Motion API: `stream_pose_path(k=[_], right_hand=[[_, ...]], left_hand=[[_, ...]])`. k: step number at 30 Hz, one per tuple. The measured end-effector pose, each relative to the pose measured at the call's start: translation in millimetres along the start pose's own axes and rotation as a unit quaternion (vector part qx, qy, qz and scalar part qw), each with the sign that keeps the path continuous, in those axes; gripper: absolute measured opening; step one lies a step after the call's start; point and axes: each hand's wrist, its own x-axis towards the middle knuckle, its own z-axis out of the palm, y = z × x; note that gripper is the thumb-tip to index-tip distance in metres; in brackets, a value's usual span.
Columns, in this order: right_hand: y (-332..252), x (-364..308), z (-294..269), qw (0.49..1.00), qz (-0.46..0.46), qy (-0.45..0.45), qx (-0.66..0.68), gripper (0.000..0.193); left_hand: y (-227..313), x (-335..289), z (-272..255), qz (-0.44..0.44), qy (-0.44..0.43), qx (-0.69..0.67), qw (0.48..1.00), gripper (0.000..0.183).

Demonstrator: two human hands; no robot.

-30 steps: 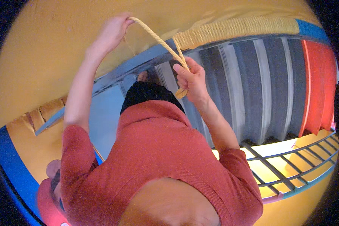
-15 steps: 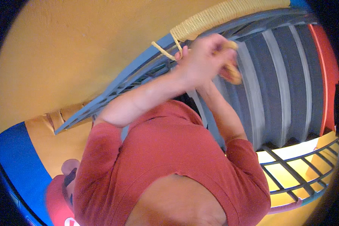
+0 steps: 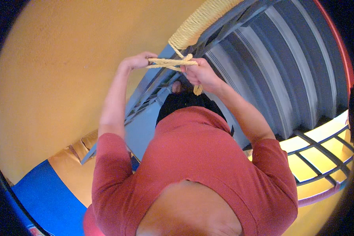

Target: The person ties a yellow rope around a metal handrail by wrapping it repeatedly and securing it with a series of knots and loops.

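Both hands are raised at the far side of the scene, stretching a yellow cord (image 3: 172, 63) taut between them. The left hand (image 3: 137, 61) has its fingers pinched shut on the cord's left end; the right hand (image 3: 200, 72) is fisted around the other end, a short tail hanging below. The cord seems to run up to the yellow wrapping (image 3: 198, 23) coiled round a grey-blue metal rail (image 3: 240, 11), just beyond the hands.
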Motion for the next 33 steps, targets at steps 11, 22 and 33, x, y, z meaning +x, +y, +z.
stream_pose_path(k=[11,22,33], right_hand=[[8.1,-0.8,4.0,0.993,-0.09,-0.026,-0.068,0.057],[49.8,10.8,-19.7,0.967,-0.209,-0.033,0.142,0.039],[8.0,6.8,-11.0,0.987,0.003,-0.07,0.146,0.011]], left_hand=[[123.8,-108.5,4.2,0.17,0.254,-0.217,0.927,0.024],[192.8,-69.3,88.3,0.207,0.272,-0.352,0.871,0.025],[11.1,-49.2,30.4,0.005,0.202,-0.087,0.975,0.03]])
